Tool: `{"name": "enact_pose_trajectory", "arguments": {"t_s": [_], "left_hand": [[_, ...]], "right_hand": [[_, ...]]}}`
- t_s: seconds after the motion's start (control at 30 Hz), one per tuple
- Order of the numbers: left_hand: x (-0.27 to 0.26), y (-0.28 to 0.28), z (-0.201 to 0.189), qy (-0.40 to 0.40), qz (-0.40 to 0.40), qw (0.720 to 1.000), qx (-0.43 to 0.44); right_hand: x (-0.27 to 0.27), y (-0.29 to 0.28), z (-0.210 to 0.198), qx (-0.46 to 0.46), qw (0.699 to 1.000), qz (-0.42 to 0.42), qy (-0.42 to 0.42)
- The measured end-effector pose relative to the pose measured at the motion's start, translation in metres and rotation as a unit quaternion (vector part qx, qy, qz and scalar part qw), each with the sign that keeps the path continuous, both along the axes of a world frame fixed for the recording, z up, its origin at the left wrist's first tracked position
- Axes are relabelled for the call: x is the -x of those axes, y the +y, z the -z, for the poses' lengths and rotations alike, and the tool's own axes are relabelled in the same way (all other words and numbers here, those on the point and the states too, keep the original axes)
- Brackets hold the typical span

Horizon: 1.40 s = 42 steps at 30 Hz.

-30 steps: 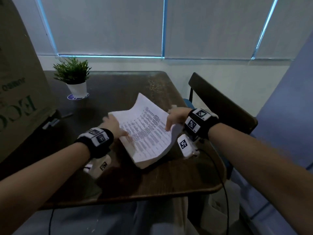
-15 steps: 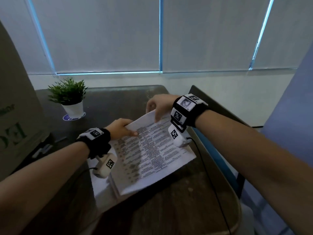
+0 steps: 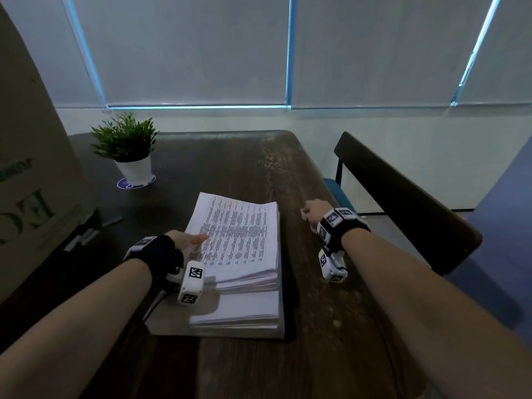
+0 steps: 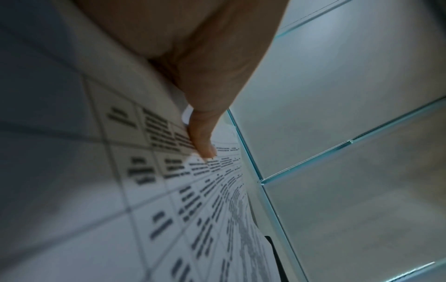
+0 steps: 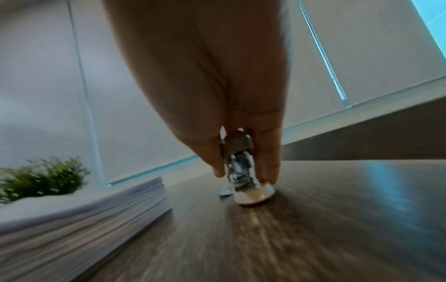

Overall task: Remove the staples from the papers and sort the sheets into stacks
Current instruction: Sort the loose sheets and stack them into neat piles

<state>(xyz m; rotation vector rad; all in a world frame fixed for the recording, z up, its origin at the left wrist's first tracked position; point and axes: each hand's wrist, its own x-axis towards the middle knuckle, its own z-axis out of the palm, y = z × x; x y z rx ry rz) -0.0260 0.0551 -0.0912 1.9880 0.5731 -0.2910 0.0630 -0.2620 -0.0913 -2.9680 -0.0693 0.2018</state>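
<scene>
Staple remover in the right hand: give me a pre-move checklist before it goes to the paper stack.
1. Metal staple remover with white plastic grips pinched by the right hand: ok.
2. Remover clear of the table: not ok, its lower white grip touches the dark wooden table.
3. White printed paper stack steadied: ok, the left hand rests its thumb on the top sheet.
4. Staple location on the top packet: cannot tell.
5. Path from remover to stack free: ok, bare wood between them.
6. Small shiny metal bit beside the remover: cannot tell what it is.
</scene>
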Motion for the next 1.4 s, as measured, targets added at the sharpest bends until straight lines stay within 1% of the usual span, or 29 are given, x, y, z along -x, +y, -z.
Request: {"name": "enact_pose_trajectory", "arguments": {"t_s": [0.03, 0.07, 0.1, 0.17, 0.27, 0.37, 0.43, 0.5, 0.53, 0.57, 0.6, 0.63, 0.7, 0.77, 0.8, 0.87, 0.9, 0.97, 1.03, 1.07, 1.1, 1.13, 1.17, 1.23, 1.27, 1.3, 1.4], "left_hand": [[-0.001, 0.000, 0.004, -0.008, 0.001, 1.000, -0.002], [0.005, -0.005, 0.002, -0.001, -0.005, 1.000, 0.010], [-0.002, 0.000, 0.010, -0.002, -0.012, 1.000, 0.026], [-0.003, -0.001, 0.011, 0.003, -0.030, 0.999, 0.037], [-0.001, -0.005, 0.015, -0.020, -0.030, 0.999, -0.006], [0.005, -0.012, 0.016, -0.029, -0.014, 0.999, -0.016], [0.007, -0.019, 0.018, -0.034, -0.021, 0.999, -0.035], [0.015, -0.027, 0.016, -0.049, -0.008, 0.997, -0.066], [0.014, -0.028, 0.019, -0.051, 0.002, 0.997, -0.064], [0.015, -0.030, 0.020, -0.041, 0.007, 0.998, -0.040], [0.012, -0.029, 0.023, -0.042, 0.009, 0.999, -0.012], [0.011, -0.028, 0.024, -0.043, 0.009, 0.999, -0.005], [0.009, -0.026, 0.023, -0.049, 0.012, 0.999, -0.005], [0.025, -0.033, 0.010, -0.041, 0.021, 0.999, -0.009], [0.030, -0.035, 0.007, -0.045, 0.029, 0.998, -0.017], [0.037, -0.036, 0.002, -0.039, 0.057, 0.994, -0.084], [0.038, -0.037, 0.001, -0.037, 0.072, 0.989, -0.123], [0.044, -0.042, -0.004, -0.047, 0.098, 0.978, -0.180], [0.048, -0.046, -0.011, -0.074, 0.139, 0.950, -0.268], [0.049, -0.049, -0.015, -0.094, 0.167, 0.932, -0.308], [0.051, -0.052, -0.019, -0.102, 0.206, 0.914, -0.335], [0.054, -0.057, -0.022, -0.097, 0.253, 0.899, -0.343], [0.057, -0.061, -0.025, -0.065, 0.299, 0.889, -0.340], [0.060, -0.066, -0.024, -0.008, 0.356, 0.865, -0.353], [0.062, -0.067, -0.023, -0.004, 0.369, 0.855, -0.363], [0.063, -0.067, -0.023, -0.004, 0.371, 0.852, -0.369], [0.062, -0.067, -0.023, 0.011, 0.369, 0.858, -0.356]], "right_hand": [[0.008, -0.003, 0.000, -0.001, 1.000, -0.005, -0.009], [0.015, -0.009, 0.002, 0.003, 1.000, -0.008, -0.014], [0.022, -0.016, 0.004, 0.006, 1.000, -0.011, -0.016], [0.037, -0.031, 0.007, 0.006, 1.000, -0.013, -0.016], [0.060, -0.043, 0.009, -0.007, 0.999, -0.004, -0.036], [0.083, -0.032, 0.007, -0.027, 0.998, -0.016, -0.046], [0.093, -0.017, 0.010, -0.041, 0.997, -0.046, -0.036], [0.101, -0.003, 0.012, -0.046, 0.996, -0.076, -0.025], [0.105, 0.003, 0.013, -0.050, 0.994, -0.089, -0.025], [0.108, 0.007, 0.013, -0.055, 0.994, -0.095, -0.027], [0.112, 0.010, 0.012, -0.059, 0.993, -0.095, -0.028], [0.115, 0.011, 0.009, -0.058, 0.993, -0.095, -0.026], [0.121, 0.013, 0.001, -0.051, 0.994, -0.093, -0.016], [0.127, 0.014, -0.008, -0.042, 0.996, -0.079, 0.011], [0.130, 0.013, -0.013, -0.042, 0.997, -0.067, 0.026], [0.129, 0.015, -0.019, -0.029, 0.997, -0.041, 0.053], [0.130, 0.016, -0.024, -0.020, 0.998, -0.031, 0.050], [0.134, 0.021, -0.038, -0.011, 1.000, -0.028, -0.006], [0.142, 0.034, -0.055, -0.064, 0.995, -0.049, -0.056], [0.145, 0.042, -0.063, -0.078, 0.993, -0.073, -0.059], [0.149, 0.052, -0.067, -0.084, 0.991, -0.095, -0.039], [0.150, 0.061, -0.067, -0.074, 0.990, -0.118, -0.008], [0.151, 0.069, -0.063, -0.056, 0.989, -0.129, 0.033], [0.147, 0.076, -0.048, -0.038, 0.988, -0.119, 0.092], [0.146, 0.077, -0.042, -0.041, 0.988, -0.105, 0.106], [0.144, 0.076, -0.036, -0.043, 0.989, -0.088, 0.112], [0.139, 0.073, -0.029, -0.074, 0.988, -0.054, 0.125]]}}
